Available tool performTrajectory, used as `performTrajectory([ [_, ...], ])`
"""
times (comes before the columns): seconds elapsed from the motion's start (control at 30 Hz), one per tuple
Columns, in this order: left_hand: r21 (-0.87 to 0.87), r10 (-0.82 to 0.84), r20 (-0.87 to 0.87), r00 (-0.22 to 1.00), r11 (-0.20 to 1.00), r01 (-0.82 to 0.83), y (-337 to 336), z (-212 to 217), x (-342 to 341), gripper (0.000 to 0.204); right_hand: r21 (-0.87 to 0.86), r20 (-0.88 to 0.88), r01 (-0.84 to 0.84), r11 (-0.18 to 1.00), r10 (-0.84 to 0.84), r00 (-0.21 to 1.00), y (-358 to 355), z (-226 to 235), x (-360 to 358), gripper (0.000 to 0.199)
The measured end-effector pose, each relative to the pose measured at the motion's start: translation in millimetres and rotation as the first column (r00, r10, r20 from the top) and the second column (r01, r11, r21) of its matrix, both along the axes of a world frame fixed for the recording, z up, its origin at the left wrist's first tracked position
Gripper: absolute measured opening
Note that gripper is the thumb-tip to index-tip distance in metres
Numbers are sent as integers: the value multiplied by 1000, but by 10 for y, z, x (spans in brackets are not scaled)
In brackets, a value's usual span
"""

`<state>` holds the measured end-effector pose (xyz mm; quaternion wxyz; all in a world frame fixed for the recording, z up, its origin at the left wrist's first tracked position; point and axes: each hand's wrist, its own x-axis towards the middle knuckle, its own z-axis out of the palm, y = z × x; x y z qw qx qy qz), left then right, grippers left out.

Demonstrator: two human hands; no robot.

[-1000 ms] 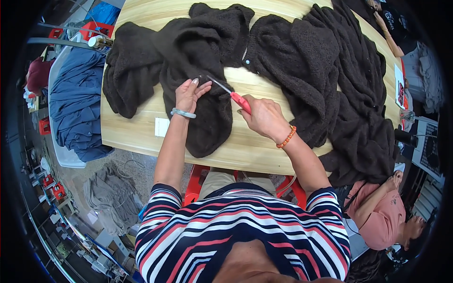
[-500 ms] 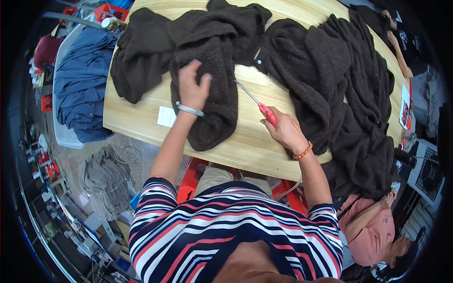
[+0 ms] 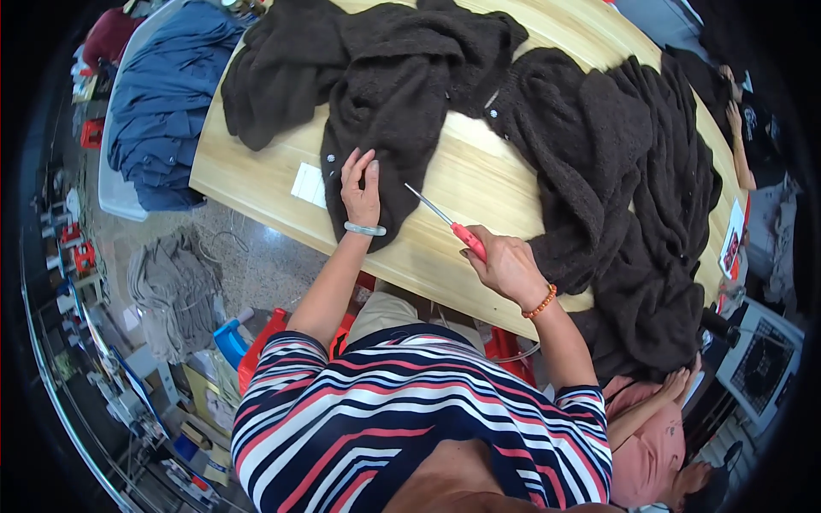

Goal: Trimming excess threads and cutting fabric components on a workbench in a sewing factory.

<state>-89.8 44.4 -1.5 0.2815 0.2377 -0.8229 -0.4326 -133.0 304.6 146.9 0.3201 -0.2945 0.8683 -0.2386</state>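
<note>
My left hand (image 3: 363,192) rests on the lower part of a dark brown fuzzy knit garment (image 3: 385,111), its fingers stretched out and holding nothing. A small shiny button (image 3: 331,158) shows on the garment's edge beside those fingertips. In my right hand (image 3: 510,269) is a screwdriver-like tool (image 3: 466,239) with a red handle and a thin metal shaft. Its tip points up and left, at the garment's right edge; whether it touches the fabric I cannot tell. A second dark brown knit garment (image 3: 581,145) lies to the right, with a shiny button (image 3: 493,113) on its near-left edge.
The garments lie on a pale wooden table (image 3: 479,162). A white slip of paper (image 3: 309,184) sits left of my left hand. A white tub (image 3: 120,201) of blue clothing stands at the left, near grey cloth (image 3: 175,295) on the floor. A person in pink (image 3: 646,427) is at the lower right.
My left hand has come down and nearer to me, now flat on the garment with a button beside it. The red-handled tool has shifted left and nearer in my right hand. The whole view has turned slightly.
</note>
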Motion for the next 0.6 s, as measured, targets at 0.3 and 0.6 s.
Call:
performTrajectory([
  [0.3, 989, 177, 33, 984, 136, -58, -133, 176, -31, 37, -10, -29, 15, 1000, -16, 999, -17, 62, 25, 35],
  [0.6, 717, -105, -97, 990, 682, 143, 32, 68, -135, 20, 43, -120, -43, 998, 48, 992, -12, 181, 26, 33],
])
